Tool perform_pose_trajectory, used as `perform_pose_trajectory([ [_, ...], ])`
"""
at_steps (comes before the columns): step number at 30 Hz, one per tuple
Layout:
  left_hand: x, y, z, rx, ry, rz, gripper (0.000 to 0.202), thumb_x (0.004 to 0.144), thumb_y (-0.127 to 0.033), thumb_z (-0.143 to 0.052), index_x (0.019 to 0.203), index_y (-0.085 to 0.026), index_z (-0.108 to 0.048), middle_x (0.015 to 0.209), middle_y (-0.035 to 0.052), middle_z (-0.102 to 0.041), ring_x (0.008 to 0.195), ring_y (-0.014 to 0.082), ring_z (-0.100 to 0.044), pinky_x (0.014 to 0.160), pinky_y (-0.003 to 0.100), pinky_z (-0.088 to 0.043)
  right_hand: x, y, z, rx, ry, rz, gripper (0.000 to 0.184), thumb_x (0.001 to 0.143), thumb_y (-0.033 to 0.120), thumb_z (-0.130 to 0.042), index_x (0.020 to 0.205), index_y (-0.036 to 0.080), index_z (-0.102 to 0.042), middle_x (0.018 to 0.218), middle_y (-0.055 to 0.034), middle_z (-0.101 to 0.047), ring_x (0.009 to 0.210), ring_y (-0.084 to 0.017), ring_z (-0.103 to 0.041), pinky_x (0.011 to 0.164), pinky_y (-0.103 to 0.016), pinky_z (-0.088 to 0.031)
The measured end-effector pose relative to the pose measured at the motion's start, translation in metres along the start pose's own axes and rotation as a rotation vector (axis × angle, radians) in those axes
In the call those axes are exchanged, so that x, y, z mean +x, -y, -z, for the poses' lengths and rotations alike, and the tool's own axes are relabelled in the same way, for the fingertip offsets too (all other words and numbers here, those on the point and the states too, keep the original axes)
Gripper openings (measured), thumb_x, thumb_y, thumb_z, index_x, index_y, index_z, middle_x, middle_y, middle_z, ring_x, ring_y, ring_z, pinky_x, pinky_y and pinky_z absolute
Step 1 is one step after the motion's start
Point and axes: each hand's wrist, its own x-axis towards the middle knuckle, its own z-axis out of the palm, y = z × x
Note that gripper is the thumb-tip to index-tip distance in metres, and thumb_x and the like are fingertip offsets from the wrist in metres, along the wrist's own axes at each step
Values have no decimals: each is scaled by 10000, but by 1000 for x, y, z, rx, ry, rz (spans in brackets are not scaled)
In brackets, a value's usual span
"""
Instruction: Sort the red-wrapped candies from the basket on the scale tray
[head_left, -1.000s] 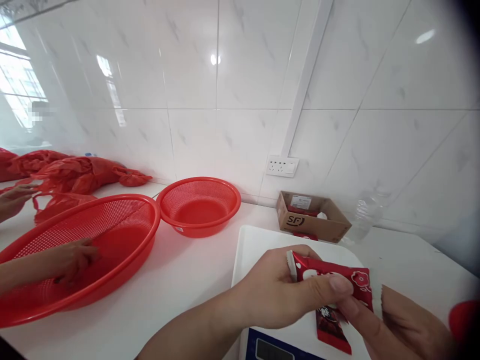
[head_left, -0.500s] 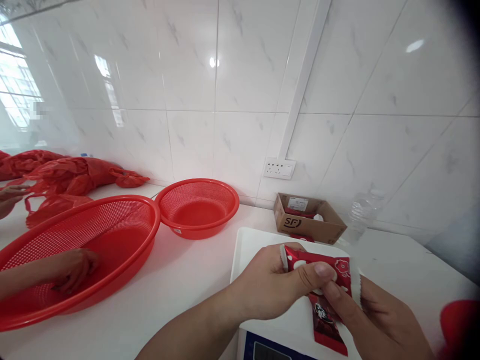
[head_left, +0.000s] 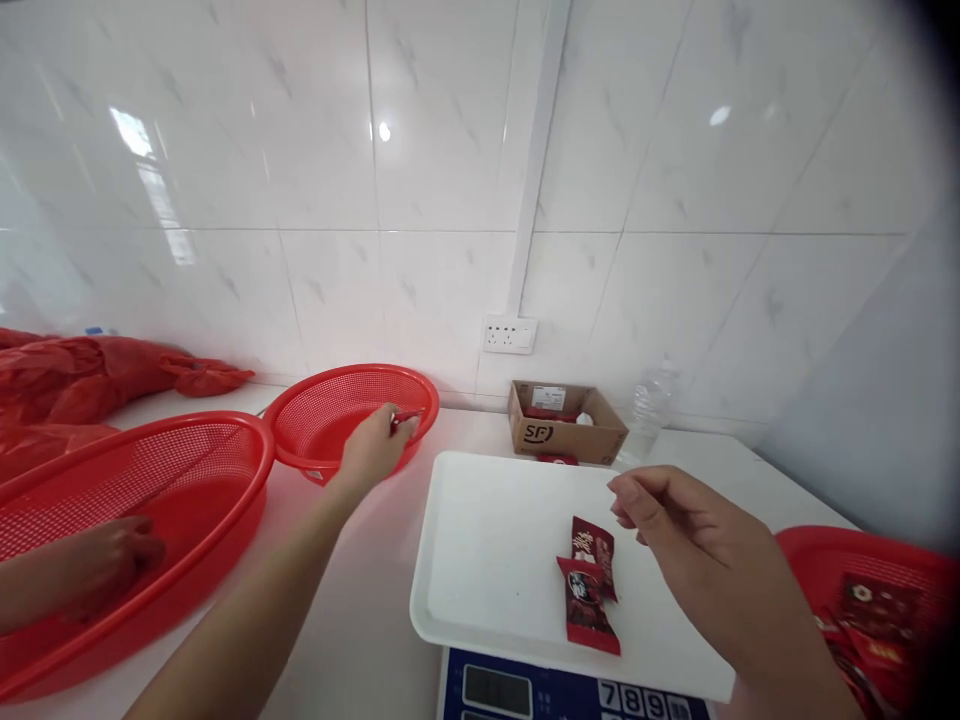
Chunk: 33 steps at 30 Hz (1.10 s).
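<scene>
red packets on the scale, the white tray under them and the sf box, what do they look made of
Red packets: probably thin plastic film, slightly shiny, with flattened flared ends. White tray: likely smooth moulded plastic, given its rounded corners. SF box: seemingly cardboard, matt brown with printed lettering.

from my remote seat i see a glossy, white, grey-veined tiled wall (head_left: 450, 160) from nine to two o'clock, a straight white conduit (head_left: 538, 150) running from between twelve and one down to a white rectangular socket (head_left: 509, 335), bright rectangular glare (head_left: 154, 185) at ten, and a smooth white tabletop (head_left: 360, 600) at seven.
</scene>
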Motion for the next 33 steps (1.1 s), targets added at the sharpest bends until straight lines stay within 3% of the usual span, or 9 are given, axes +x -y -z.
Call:
perform_pose_trajectory([
  [4,12,15,9,203,-7,-11,284,864,-375,-495,1026,-152,-563,1098,193,-626,1053,376,-552,757,427,-436,-1,4,3,34,-47,-14,272,849,471,-552,717,240,-605,609,9,-635,528,-152,-560,465,-249,-425],
  [6,10,10,6,242,20,-59,355,877,-364,-475,1132,-126,-538,1256,233,-548,1199,410,-456,847,481,-420,0,5,4,53,-41,-13,262,859,448,-549,725,230,-603,607,7,-629,528,-148,-559,460,-247,-418],
  [8,0,-4,-3,242,84,-138,380,900,-375,-443,1180,-131,-526,1307,211,-525,1250,390,-421,915,493,-403,2,5,7,76,-28,-1,252,866,439,-547,754,221,-606,619,7,-626,549,-146,-569,479,-243,-435],
  [14,-63,-58,-45,131,495,-463,314,878,-431,-543,1133,-252,-588,1242,41,-611,1175,239,-532,983,368,-435,4,0,18,162,-28,48,229,875,430,-560,805,217,-611,682,14,-621,624,-127,-574,537,-227,-458],
  [17,-90,-80,-61,87,687,-603,349,858,-417,-600,1158,-239,-578,1250,66,-595,1181,244,-517,983,382,-437,3,-1,22,207,-37,65,220,876,421,-567,806,217,-610,674,20,-606,623,-120,-558,530,-222,-444],
  [19,-99,-89,-68,100,751,-643,395,850,-427,-613,1180,-215,-564,1238,100,-589,1164,272,-517,952,412,-449,2,-2,26,237,-46,81,210,876,409,-571,804,216,-609,676,23,-600,627,-115,-552,538,-221,-442],
  [25,-105,-100,-81,204,759,-635,382,810,-333,-651,1159,-205,-565,1167,110,-601,1108,315,-523,936,466,-422,2,-2,35,264,12,114,182,890,356,-558,801,208,-613,690,27,-603,642,-104,-552,555,-214,-442],
  [29,-103,-104,-80,205,710,-530,329,782,-218,-595,1105,-203,-534,1050,82,-601,972,289,-581,815,435,-472,2,-1,41,277,22,129,184,894,347,-550,812,197,-619,685,24,-600,641,-105,-552,558,-218,-442],
  [33,-94,-110,-88,186,660,-477,361,780,-138,-492,1129,-229,-488,1061,60,-585,894,230,-610,749,367,-488,1,-1,43,297,37,145,191,895,360,-549,828,197,-626,692,18,-608,649,-114,-560,555,-224,-444],
])
